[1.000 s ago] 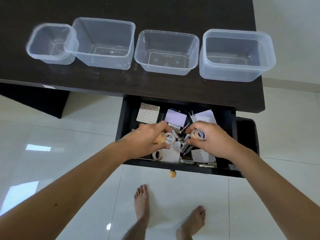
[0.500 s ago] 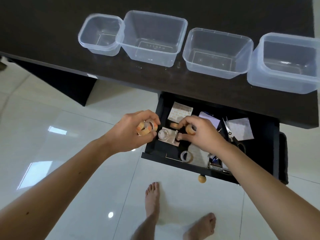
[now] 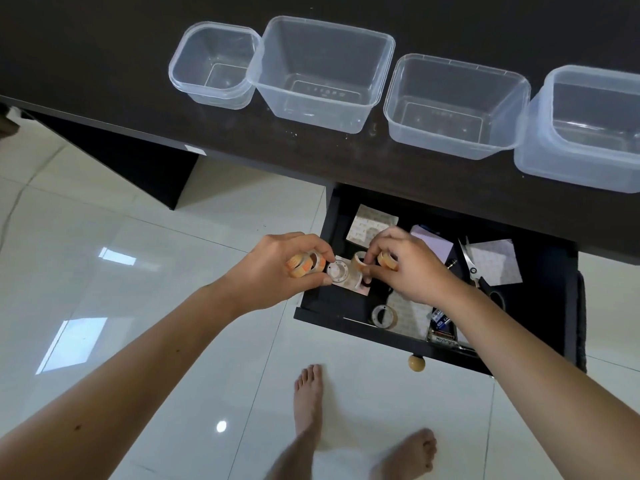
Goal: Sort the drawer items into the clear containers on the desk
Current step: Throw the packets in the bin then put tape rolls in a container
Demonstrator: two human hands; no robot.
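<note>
Drawer (image 3: 313, 299) stands pulled out below the front edge of the desk (image 3: 104, 57), near its right end, and both hands work at the drawer's left end. Curled fingers of the left hand (image 3: 277, 268) grip orange tape rolls (image 3: 304, 264) and a clear one (image 3: 336, 271) at the drawer's left wall. Just beside it, the right hand (image 3: 412, 268) pinches a pale roll (image 3: 358, 260) and holds an orange roll (image 3: 387, 258). Another clear roll (image 3: 383, 316) lies by the drawer's front edge; scissors (image 3: 476, 271), paper squares (image 3: 493, 261) and small packets (image 3: 440, 323) lie toward its right. Four clear containers (image 3: 453, 105) stand in a row along the desk, nothing in them
</note>
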